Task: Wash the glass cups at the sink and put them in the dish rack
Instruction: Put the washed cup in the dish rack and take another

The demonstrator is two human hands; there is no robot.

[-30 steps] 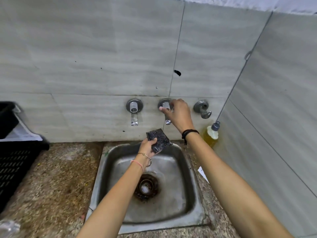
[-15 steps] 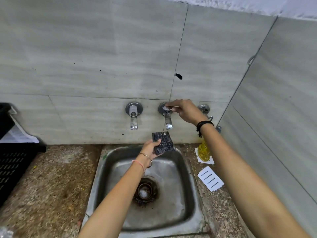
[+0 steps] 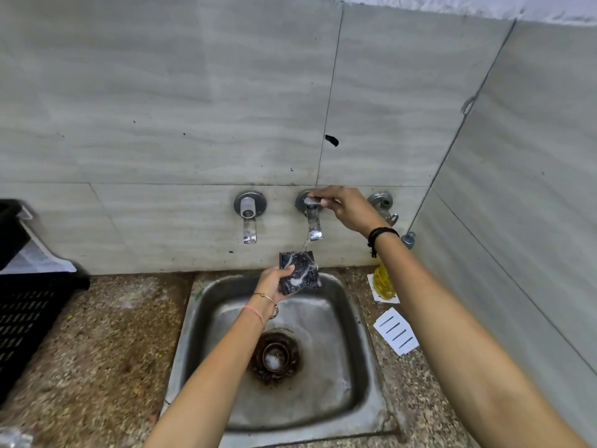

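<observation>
Wall: grey tiles (image 3: 161, 108) are running behind the sink and turning a corner at the right.
Counter: a speckled stone counter (image 3: 106, 344) is carrying everything below the tiles.
Rack: a black slotted rack (image 3: 29, 315) is sitting at the counter's left edge, cut off by the frame.
Clear thing: something clear and blurred (image 3: 13, 438) is showing at the counter's front left corner. Whether it is a glass cup cannot be told.
Left tap: a chrome left tap (image 3: 248, 218) is sticking out of the wall, with no hand on it.
Left hand: the left hand (image 3: 274, 282) is reaching over the sink's back edge, its fingers curling round a dark scrub pad (image 3: 300, 273) and its thumb lying on top.
Sink: a steel sink (image 3: 200, 321) is sitting sunk into the counter, with a rusty drain (image 3: 274, 357) in its middle.
Middle tap: the middle tap (image 3: 312, 221) is pouring a thin stream of water (image 3: 305, 245) onto the pad just beneath it.
Right hand: the right hand (image 3: 345, 208) is pinching the middle tap's lever between thumb and fingers.
Right fitting: a third chrome fitting (image 3: 381, 202) is showing on the wall just beyond the right hand.
Bottle: a yellow soap bottle (image 3: 384, 282) is standing near the counter's back right corner, partly hidden by the right forearm.
Card: a white card with black lines (image 3: 395, 331) is lying on the counter beside the sink's right edge.
</observation>
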